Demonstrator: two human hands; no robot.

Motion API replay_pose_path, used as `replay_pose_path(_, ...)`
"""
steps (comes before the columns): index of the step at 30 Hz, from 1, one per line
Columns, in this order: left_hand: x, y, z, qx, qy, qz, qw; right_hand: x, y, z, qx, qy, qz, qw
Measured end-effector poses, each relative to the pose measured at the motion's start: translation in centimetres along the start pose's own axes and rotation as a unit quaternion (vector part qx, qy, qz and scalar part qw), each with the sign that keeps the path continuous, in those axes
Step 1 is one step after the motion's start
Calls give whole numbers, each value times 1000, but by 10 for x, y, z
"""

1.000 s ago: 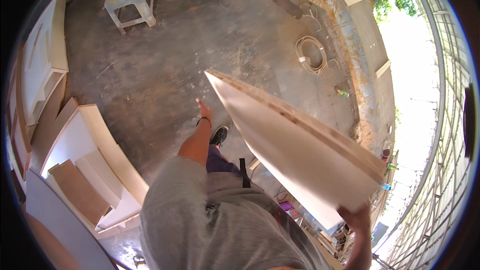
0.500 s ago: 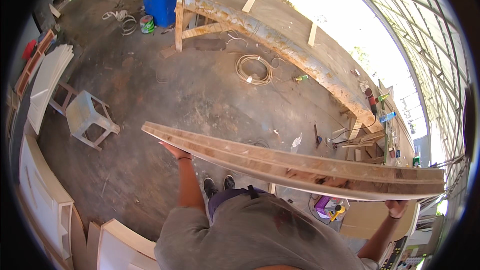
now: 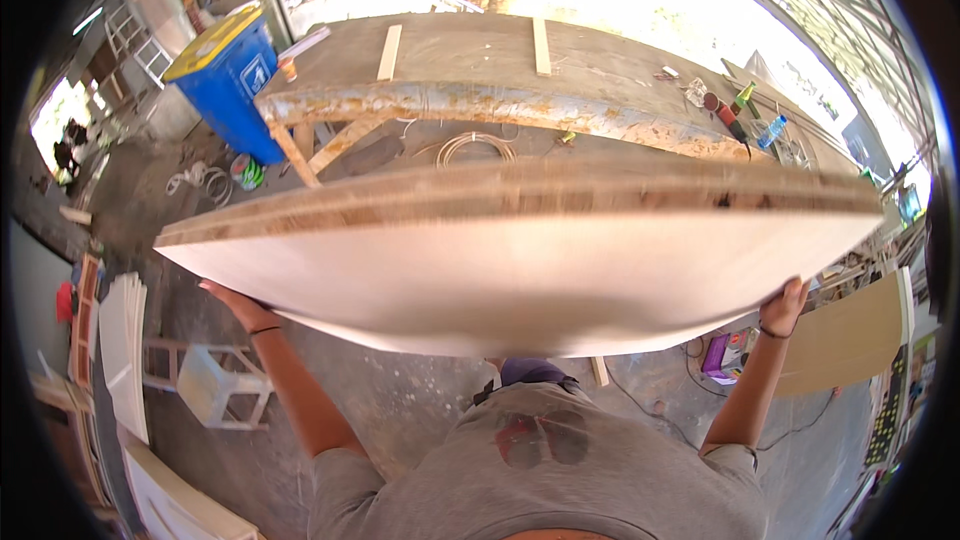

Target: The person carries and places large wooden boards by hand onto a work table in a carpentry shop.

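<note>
A long, thick wooden panel spans the view in front of me, held up off the floor. Its pale smooth face is turned toward me, and its brown, rough edge is uppermost. My left hand grips the lower edge near the left end, with most of its fingers hidden behind the wood. Near the right end, my right hand clasps the lower edge, its fingers curled against the panel. Beyond the panel stands a long workbench with two narrow wood strips lying across its top.
A blue bin with a yellow lid stands by the bench's left end. A red power tool and bottles lie at its right. A stool is left of me. A purple box and cords lie on the floor at right.
My view has tipped up toward the bench. Both hands have raised and turned the panel, so its pale face now shows. It hangs more level, closer to the bench in view.
</note>
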State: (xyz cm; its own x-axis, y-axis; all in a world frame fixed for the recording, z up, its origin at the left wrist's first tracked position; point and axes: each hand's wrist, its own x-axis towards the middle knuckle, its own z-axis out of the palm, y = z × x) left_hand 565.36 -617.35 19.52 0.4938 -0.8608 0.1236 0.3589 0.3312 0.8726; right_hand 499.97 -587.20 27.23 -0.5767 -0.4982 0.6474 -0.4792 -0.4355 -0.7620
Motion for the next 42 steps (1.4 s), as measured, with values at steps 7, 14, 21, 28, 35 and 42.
replay_pose_path(7, 110, -4, 135, 156, -27, -28, 987, 132, 75, 138, 16, 12, 151, 988)
replay_pose_path(14, 250, -54, 239, 208, -81, -50, 973, 291, 168, 251, -30, -39, 205, 977)
replay_pose_path(21, 374, -148, 316, 284, -136, -114, 942, 379, 285, 337, -127, -136, 213, 959)
replay_pose_path(28, 471, -262, 416, 372, -178, -119, 903, 447, 411, 409, -169, -183, 303, 920)
replay_pose_path(35, 563, -385, 459, 580, -174, -148, 782, 468, 508, 447, -260, -156, 317, 899)
replay_pose_path(42, 595, -457, 476, 628, -161, -118, 752, 469, 558, 468, -241, -149, 414, 865)
